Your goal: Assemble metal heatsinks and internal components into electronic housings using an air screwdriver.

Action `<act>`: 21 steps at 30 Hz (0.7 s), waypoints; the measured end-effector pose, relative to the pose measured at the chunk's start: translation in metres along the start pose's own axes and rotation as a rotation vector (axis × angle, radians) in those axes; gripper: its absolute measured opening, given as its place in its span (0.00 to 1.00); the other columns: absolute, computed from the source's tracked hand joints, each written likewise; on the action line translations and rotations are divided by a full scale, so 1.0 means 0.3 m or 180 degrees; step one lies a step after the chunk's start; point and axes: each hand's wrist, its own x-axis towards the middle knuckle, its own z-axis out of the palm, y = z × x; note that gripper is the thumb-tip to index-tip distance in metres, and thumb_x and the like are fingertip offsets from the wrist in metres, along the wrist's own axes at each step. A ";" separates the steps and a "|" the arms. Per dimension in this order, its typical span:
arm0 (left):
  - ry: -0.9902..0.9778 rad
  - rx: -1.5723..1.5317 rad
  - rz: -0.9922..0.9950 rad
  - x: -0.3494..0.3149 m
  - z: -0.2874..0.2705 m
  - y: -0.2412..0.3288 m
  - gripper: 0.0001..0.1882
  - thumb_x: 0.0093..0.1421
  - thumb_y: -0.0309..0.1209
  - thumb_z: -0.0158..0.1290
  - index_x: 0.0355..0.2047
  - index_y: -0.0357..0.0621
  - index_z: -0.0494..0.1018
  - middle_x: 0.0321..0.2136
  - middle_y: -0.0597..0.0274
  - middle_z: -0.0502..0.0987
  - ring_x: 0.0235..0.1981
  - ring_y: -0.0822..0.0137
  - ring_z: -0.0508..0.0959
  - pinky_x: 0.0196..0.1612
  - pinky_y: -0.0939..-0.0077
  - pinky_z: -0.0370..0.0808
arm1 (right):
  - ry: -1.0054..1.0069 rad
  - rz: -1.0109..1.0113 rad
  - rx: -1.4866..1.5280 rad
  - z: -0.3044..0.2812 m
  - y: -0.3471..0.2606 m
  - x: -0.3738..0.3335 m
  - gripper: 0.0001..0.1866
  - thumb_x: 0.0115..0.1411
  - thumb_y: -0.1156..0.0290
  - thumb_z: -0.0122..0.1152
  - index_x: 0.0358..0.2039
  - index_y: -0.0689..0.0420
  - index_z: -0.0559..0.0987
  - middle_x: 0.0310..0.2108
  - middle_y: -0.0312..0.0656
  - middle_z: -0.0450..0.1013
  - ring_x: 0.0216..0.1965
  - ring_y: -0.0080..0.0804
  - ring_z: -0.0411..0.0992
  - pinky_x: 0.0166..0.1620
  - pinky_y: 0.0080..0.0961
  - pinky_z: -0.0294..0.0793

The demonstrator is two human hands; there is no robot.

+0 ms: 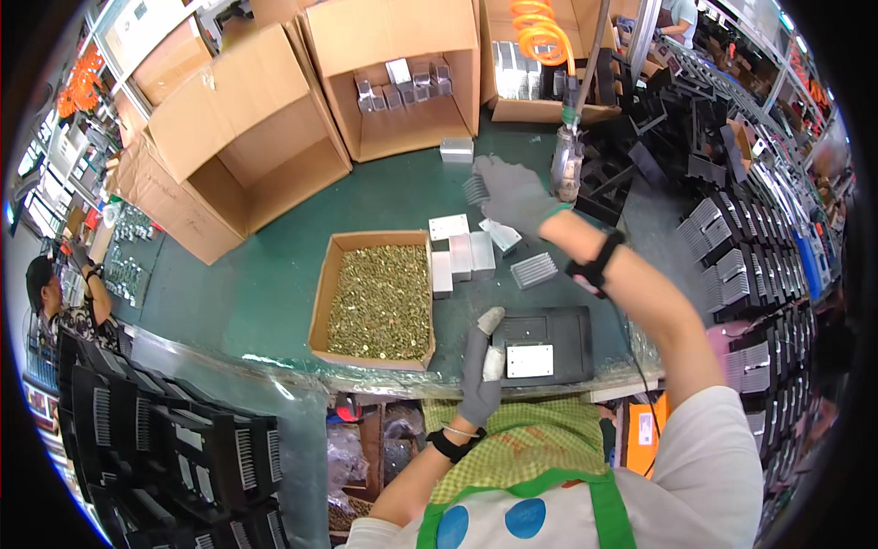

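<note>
Evidently the head view shows both hands in grey gloves at a green worktable (283,288). At the near edge, the left hand (477,371) lies along the left side of a black housing (573,343); its index finger points away along that rim and the thumb sits nearer, the two apart, with whitish coverings on the tips. Whether the other fingers grip the housing from below I cannot tell. Inside the housing, near its front and just right of the thumb, lies a silver plate (530,360). Farther off and to the right, the right hand (517,194) reaches across the table, back upward, its fingers pointing left and away. A grey finned block (475,190) shows right at their left side; the fingers look close together, but whether they pinch it is hidden. Between the two hands lie a cluster of silver blocks (460,256) and, to its right, a finned piece (533,271) on its own. Left of the cluster stands a shallow carton (324,316) filled with small brass-coloured screws (380,302). Just right of the right hand hangs a power screwdriver (567,165) below an orange coiled hose (540,32). Another silver block (456,150) sits beyond the fingers, before an open cardboard box (393,37).
</note>
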 end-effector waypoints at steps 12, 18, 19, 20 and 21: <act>0.0042 -0.0151 -0.0212 0.007 0.021 0.018 0.25 0.65 0.36 0.37 0.57 0.30 0.60 0.55 0.47 0.65 0.59 0.56 0.63 0.62 0.66 0.56 | -0.1645 -0.0575 -0.0248 -0.085 -0.094 -0.488 0.18 0.52 0.65 0.58 0.42 0.60 0.74 0.36 0.52 0.71 0.39 0.46 0.73 0.40 0.38 0.73; -0.0051 0.0529 -0.0212 0.023 0.002 0.091 0.22 0.64 0.30 0.39 0.56 0.30 0.61 0.55 0.46 0.64 0.59 0.55 0.62 0.62 0.65 0.56 | -0.1157 0.0169 0.0468 -0.076 0.104 -0.540 0.17 0.59 0.59 0.53 0.43 0.57 0.74 0.37 0.47 0.74 0.42 0.47 0.71 0.44 0.39 0.70; -0.0215 0.0962 -0.0100 0.036 -0.002 0.093 0.22 0.64 0.29 0.39 0.56 0.30 0.61 0.55 0.46 0.64 0.59 0.55 0.62 0.62 0.66 0.56 | -0.1020 0.0114 0.0553 -0.057 0.111 -0.561 0.15 0.59 0.62 0.52 0.43 0.58 0.73 0.31 0.45 0.75 0.35 0.41 0.74 0.38 0.35 0.72; -0.0380 0.1395 0.0021 0.051 -0.004 0.091 0.21 0.64 0.27 0.39 0.56 0.29 0.61 0.55 0.46 0.64 0.60 0.56 0.62 0.62 0.66 0.55 | -0.0858 -0.0063 0.0663 -0.040 0.115 -0.578 0.15 0.59 0.62 0.52 0.43 0.58 0.73 0.31 0.45 0.75 0.35 0.41 0.74 0.38 0.35 0.72; -0.0389 0.1387 0.0019 0.069 -0.002 0.085 0.21 0.64 0.27 0.39 0.56 0.29 0.61 0.55 0.46 0.64 0.60 0.56 0.62 0.62 0.66 0.55 | -0.1124 0.0205 0.1088 -0.020 0.112 -0.594 0.15 0.59 0.63 0.52 0.43 0.58 0.73 0.29 0.44 0.75 0.30 0.36 0.74 0.35 0.33 0.72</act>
